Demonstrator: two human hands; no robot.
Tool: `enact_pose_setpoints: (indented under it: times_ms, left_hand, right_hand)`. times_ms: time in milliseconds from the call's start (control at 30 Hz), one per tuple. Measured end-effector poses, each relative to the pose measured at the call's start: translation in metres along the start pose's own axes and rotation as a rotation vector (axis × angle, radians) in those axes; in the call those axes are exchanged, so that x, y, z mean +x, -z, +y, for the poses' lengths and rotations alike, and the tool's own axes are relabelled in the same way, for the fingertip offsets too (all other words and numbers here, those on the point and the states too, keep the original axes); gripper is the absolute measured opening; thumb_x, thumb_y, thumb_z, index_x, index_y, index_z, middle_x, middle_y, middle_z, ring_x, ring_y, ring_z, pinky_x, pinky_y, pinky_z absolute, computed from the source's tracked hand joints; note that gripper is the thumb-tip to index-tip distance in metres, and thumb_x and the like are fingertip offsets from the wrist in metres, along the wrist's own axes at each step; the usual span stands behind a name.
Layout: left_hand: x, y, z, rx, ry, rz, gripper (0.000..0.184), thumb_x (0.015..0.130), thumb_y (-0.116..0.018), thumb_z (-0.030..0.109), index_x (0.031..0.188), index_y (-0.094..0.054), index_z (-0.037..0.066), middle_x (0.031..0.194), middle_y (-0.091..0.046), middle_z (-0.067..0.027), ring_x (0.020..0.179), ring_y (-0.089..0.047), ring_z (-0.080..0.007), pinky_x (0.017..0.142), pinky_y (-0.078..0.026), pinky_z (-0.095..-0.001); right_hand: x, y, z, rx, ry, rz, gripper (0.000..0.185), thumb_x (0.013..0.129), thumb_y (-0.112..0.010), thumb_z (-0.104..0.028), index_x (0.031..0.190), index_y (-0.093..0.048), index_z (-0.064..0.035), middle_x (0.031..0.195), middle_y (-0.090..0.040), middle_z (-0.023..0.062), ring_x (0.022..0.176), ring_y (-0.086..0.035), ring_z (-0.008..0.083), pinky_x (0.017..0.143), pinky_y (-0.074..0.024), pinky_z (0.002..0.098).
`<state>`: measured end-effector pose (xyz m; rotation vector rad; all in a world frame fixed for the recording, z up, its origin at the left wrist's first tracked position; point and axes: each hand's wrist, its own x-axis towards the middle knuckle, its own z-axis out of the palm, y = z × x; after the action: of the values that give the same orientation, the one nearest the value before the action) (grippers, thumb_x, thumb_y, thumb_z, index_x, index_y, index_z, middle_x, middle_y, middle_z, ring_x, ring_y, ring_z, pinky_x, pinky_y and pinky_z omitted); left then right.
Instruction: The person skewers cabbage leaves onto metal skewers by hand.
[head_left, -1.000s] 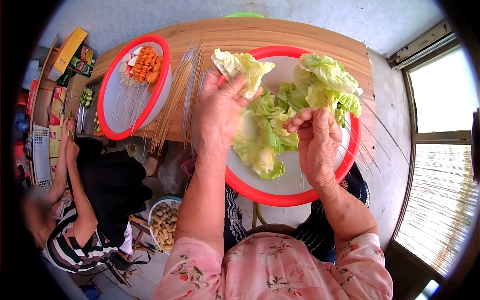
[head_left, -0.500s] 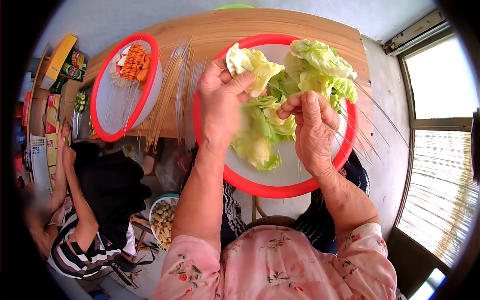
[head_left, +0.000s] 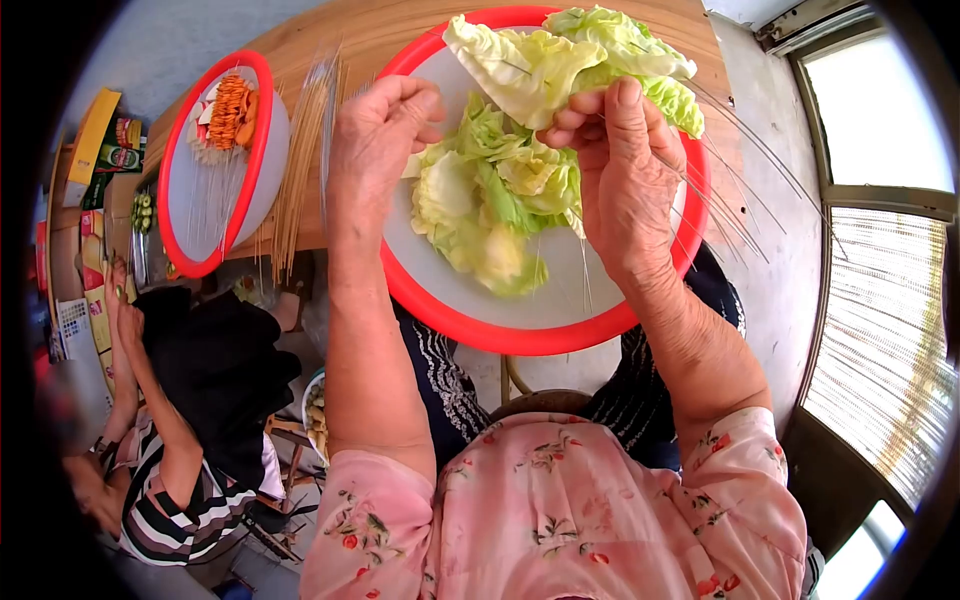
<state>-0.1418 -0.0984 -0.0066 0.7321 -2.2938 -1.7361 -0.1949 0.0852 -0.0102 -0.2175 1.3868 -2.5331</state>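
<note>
above the red-rimmed basin [head_left: 520, 340], the right hand [head_left: 628, 145] pinches a thin skewer [head_left: 692, 187], best kept steady; the left hand [head_left: 388, 115] curls, whether gripping anything i can't tell; just beyond, the lettuce leaf [head_left: 515, 75] wants gentle handling against tearing

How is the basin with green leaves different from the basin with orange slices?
The leaf basin looks larger in this view than the slice basin. The leaf basin holds broad green leaves, while the slice basin holds orange slices grouped near its far end. In view, the left hand and right hand overlap the leaf basin; neither overlaps the slice basin, farther left. Both basins are red-rimmed with a pale inside.
</note>
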Motion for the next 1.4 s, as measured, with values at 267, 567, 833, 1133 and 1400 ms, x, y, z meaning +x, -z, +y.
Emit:
enact_pose_setpoints:
  times_ms: [267, 567, 833, 1133, 1400]
  left_hand:
    - [0.004, -0.009, -0.025, 1.228, -0.139, -0.279, 0.026, 0.07, -0.068, 0.019, 0.09, -0.065, 0.004, 0.086, -0.065, -0.0157, 0.085, -0.061, -0.0323, 0.072, -0.047, -0.0407]
    - [0.013, 0.014, -0.021, 0.568, 0.042, -0.035, 0.019, 0.071, -0.062, 0.008, 0.087, -0.064, -0.003, 0.075, -0.065, -0.0096, 0.072, -0.061, -0.0164, 0.065, -0.047, -0.0279]
    - [0.011, 0.021, -0.011, -0.371, 0.034, 0.18, 0.023, 0.082, -0.056, 0.007, 0.102, -0.058, -0.004, 0.091, -0.062, -0.0091, 0.08, -0.062, -0.0148, 0.071, -0.05, -0.0263]
    - [0.013, 0.025, -0.014, -0.881, -0.038, 0.189, 0.028, 0.086, -0.053, 0.003, 0.113, -0.051, -0.003, 0.105, -0.06, -0.0132, 0.095, -0.061, -0.0213, 0.085, -0.05, -0.0362]
    - [0.011, 0.017, -0.008, -0.947, -0.007, 0.152, 0.032, 0.082, -0.056, -0.002, 0.114, -0.052, -0.002, 0.104, -0.061, -0.0118, 0.092, -0.061, -0.0205, 0.083, -0.05, -0.034]
  right_hand:
    - [0.0, 0.001, 0.0, 0.017, -0.027, 0.003, 0.037, 0.09, -0.058, -0.036, 0.084, -0.063, 0.0, 0.074, -0.063, 0.0076, 0.064, -0.059, 0.0152, 0.066, -0.0467, 0.0265]
    - [0.0, 0.006, -0.009, 0.054, -0.037, 0.0, 0.036, 0.092, -0.055, -0.034, 0.085, -0.061, 0.0015, 0.074, -0.061, 0.0084, 0.065, -0.058, 0.0164, 0.066, -0.0483, 0.0276]
    - [-0.002, 0.008, -0.009, 0.091, -0.066, -0.027, 0.036, 0.095, -0.05, -0.031, 0.084, -0.06, 0.0016, 0.074, -0.061, 0.009, 0.065, -0.058, 0.0167, 0.065, -0.051, 0.0286]
    - [-0.007, 0.01, -0.005, 0.126, -0.116, 0.015, 0.036, 0.095, -0.049, -0.031, 0.082, -0.059, 0.0016, 0.071, -0.06, 0.011, 0.062, -0.058, 0.0194, 0.065, -0.0515, 0.0334]
    - [-0.013, 0.008, -0.003, 0.105, -0.176, -0.042, 0.036, 0.096, -0.048, -0.031, 0.082, -0.058, 0.0012, 0.072, -0.06, 0.0115, 0.063, -0.058, 0.0208, 0.066, -0.0509, 0.0349]
